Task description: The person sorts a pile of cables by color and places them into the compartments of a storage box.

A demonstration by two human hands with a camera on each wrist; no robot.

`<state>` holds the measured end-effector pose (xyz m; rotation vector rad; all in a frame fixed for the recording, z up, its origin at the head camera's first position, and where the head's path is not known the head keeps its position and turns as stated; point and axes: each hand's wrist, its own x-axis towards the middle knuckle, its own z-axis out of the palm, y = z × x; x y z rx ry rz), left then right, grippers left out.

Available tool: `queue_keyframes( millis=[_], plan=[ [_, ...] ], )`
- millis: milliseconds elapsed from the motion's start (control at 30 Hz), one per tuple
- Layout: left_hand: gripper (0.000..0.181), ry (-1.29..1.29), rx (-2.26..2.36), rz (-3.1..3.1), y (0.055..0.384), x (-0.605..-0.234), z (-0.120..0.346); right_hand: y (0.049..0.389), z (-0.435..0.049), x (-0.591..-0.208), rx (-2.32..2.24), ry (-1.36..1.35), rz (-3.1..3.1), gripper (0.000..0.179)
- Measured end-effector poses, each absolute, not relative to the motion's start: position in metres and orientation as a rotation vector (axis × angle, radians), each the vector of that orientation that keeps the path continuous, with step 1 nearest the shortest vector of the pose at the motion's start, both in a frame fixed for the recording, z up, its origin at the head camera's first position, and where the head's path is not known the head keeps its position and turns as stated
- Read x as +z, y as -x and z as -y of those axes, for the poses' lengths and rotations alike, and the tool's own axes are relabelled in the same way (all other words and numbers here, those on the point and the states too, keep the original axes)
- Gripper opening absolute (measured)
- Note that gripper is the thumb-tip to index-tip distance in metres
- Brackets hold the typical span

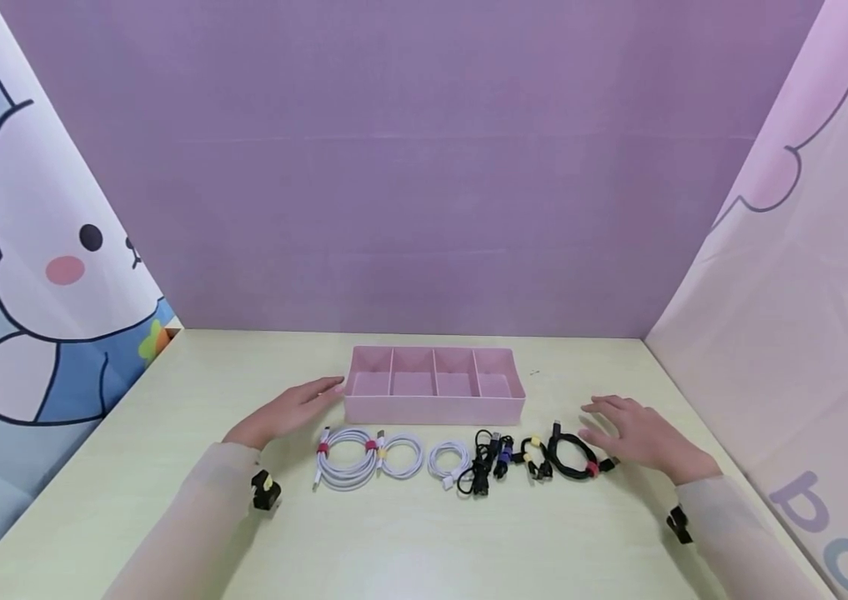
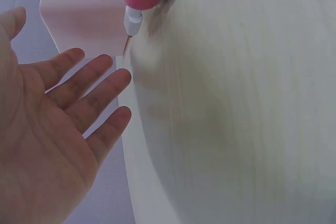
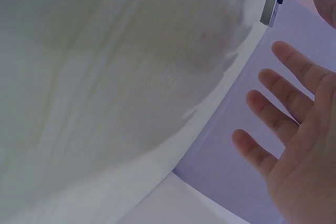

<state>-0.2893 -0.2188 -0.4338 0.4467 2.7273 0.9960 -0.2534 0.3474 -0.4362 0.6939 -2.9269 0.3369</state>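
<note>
A pink box (image 1: pixel 434 411) with several compartments stands on the table, its compartments bare. My left hand (image 1: pixel 290 410) is at the box's left end, fingers extended and holding nothing; the left wrist view shows its open palm (image 2: pixel 58 129). In front of the box lies a row of coiled cables. At the left is a large white cable (image 1: pixel 348 483) with red straps, then a white cable (image 1: pixel 403 476) with a yellow strap and a smaller white cable (image 1: pixel 449 446). Black cables (image 1: pixel 480 467) follow. My right hand (image 1: pixel 644 435) hovers beside the rightmost black cable (image 1: pixel 569 472), which has a red strap.
The pale wooden table (image 1: pixel 424 542) meets a purple backdrop (image 1: pixel 424 183). A curtain with a cartoon figure (image 1: pixel 71 217) closes off the left side, and a pale printed curtain (image 1: pixel 806 333) the right. Dark bands with small blocks (image 1: pixel 266 490) sit on both wrists.
</note>
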Motion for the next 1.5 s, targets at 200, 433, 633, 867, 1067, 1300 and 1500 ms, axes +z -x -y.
queue_keyframes(
  millis=[200,433,633,867,1067,1300,1500],
  plan=[
    [0.072,-0.440,1.018,-2.693,0.291,-0.435,0.217,0.252,-0.342,-0.434,0.363,-0.706,2.935,0.052],
    [0.071,-0.416,1.042,-2.664,0.294,-0.435,0.213,0.250,-0.337,-0.430,0.409,-0.736,2.944,0.046],
    [0.072,-0.430,1.046,-2.670,0.295,-0.436,0.214,0.251,-0.335,-0.430,0.479,-0.753,2.981,0.044],
    [0.068,-0.440,1.100,-2.646,0.297,-0.438,0.213,0.252,-0.330,-0.429,0.628,-0.792,3.009,0.037],
    [0.065,-0.431,1.129,-2.618,0.298,-0.438,0.212,0.254,-0.327,-0.429,0.694,-0.816,3.016,0.037],
    [0.065,-0.421,1.167,-2.583,0.300,-0.440,0.211,0.256,-0.323,-0.430,0.685,-0.839,3.028,0.034],
    [0.064,-0.415,1.208,-2.550,0.301,-0.441,0.213,0.258,-0.321,-0.432,0.708,-0.823,3.046,0.030]
  ],
)
